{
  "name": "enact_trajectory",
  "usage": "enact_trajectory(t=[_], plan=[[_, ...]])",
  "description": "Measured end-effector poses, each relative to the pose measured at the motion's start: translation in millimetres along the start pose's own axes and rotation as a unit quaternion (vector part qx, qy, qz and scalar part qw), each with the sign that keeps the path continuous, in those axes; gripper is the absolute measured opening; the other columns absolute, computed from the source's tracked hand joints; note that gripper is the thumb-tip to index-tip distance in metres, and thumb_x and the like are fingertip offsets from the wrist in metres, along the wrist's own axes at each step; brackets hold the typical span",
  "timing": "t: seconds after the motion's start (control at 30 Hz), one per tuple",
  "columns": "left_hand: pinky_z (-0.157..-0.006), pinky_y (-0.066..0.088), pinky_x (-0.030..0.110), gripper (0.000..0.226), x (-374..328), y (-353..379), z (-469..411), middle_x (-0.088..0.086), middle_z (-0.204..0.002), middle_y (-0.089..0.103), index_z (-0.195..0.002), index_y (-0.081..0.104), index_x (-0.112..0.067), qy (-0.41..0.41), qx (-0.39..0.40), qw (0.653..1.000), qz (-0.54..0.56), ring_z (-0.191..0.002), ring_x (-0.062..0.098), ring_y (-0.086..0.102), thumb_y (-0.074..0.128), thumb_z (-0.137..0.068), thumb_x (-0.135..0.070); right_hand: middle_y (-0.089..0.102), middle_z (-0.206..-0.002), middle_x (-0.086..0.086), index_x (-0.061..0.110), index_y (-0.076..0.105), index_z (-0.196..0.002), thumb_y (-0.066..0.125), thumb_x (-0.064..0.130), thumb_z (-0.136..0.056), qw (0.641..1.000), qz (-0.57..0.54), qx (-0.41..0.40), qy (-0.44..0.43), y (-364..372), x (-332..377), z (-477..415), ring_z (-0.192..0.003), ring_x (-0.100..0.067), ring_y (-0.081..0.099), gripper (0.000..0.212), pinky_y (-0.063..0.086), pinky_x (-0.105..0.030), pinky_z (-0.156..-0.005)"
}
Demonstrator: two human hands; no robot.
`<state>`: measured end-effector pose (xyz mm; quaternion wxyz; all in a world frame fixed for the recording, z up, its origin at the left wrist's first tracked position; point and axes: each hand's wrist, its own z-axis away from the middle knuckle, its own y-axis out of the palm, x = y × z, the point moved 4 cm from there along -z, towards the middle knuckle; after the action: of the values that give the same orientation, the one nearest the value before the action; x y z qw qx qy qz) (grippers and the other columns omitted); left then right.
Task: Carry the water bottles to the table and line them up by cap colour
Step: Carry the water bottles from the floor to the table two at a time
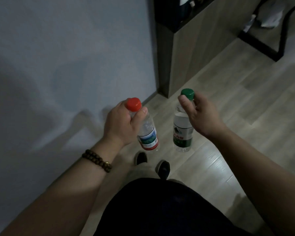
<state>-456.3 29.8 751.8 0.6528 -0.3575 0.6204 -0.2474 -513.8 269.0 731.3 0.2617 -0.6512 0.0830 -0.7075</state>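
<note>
My left hand (121, 123) grips the neck of a clear water bottle with a red cap (147, 135), which hangs in the air with a red, white and blue label. My right hand (199, 114) pinches the neck of a second clear bottle with a green cap (182, 133) and a green label, also held off the floor. Both bottles hang roughly upright in front of my body, about a hand's width apart. No table top is visible.
A pale wall (66, 65) runs along my left. Ahead stands a wooden cabinet side (191, 53), with a black metal chair frame (266, 46) at the far right. My shoes (152, 162) stand on a light wood plank floor (237, 99) that stretches ahead and right.
</note>
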Motion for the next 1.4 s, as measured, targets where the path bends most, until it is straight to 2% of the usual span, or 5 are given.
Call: enact_trajectory(t=[0.37,0.73,1.07,1.2,1.4], plan=[[-0.062,0.03,0.03,0.041,-156.9,171.3,-167.3,-0.013,-0.06,0.042,-0.06,0.036,-0.033,0.117,0.046,0.992,0.006,-0.062,0.021,0.048,0.045,-0.089,-0.061,0.065,-0.085,0.008,0.029,0.06,-0.094,0.044,0.067,-0.089,0.999,0.028,-0.013,0.017,-195.4,-106.4,-109.9,-0.077,-0.002,0.062,0.042,0.045,-0.018,-0.063],[-0.059,0.047,0.044,0.062,-355.7,306.9,-317.0,0.006,-0.052,0.053,-0.054,0.047,-0.013,0.069,0.08,0.991,0.081,-0.061,0.035,0.059,0.046,-0.081,-0.069,0.065,-0.08,0.011,0.026,0.062,-0.092,0.048,0.061,-0.098,0.996,0.066,-0.051,0.028,-443.6,-164.3,-218.9,-0.074,0.005,0.063,0.037,0.043,-0.01,-0.063],[-0.056,0.042,0.039,0.046,-515.3,422.8,-413.4,-0.006,-0.047,0.042,-0.06,0.053,-0.028,0.037,0.026,0.996,0.074,-0.06,0.033,0.056,0.049,-0.083,-0.068,0.068,-0.082,0.006,0.022,0.062,-0.091,0.047,0.066,-0.092,0.997,0.055,-0.054,-0.01,-655.9,-249.6,-317.2,-0.08,0.004,0.064,0.047,0.041,-0.006,-0.061],[-0.054,0.035,0.029,0.053,-592.1,470.1,-443.6,-0.009,-0.051,0.052,-0.058,0.049,-0.024,0.02,0.012,0.998,0.059,-0.053,0.009,0.054,0.044,-0.083,-0.07,0.069,-0.086,0.004,0.019,0.063,-0.096,0.052,0.056,-0.1,0.998,0.058,-0.032,-0.021,-742.9,-276.3,-357.6,-0.08,-0.003,0.065,0.039,0.047,-0.021,-0.068],[-0.062,0.049,0.04,0.042,-687.1,535.5,-517.8,-0.002,-0.053,0.056,-0.062,0.058,-0.034,0.008,0.021,0.997,0.07,-0.061,0.021,0.061,0.045,-0.08,-0.07,0.068,-0.082,0.009,0.029,0.059,-0.086,0.051,0.058,-0.099,0.997,0.065,-0.033,-0.023,-852.6,-309.7,-426.9,-0.079,0.005,0.063,0.033,0.042,-0.015,-0.063]])
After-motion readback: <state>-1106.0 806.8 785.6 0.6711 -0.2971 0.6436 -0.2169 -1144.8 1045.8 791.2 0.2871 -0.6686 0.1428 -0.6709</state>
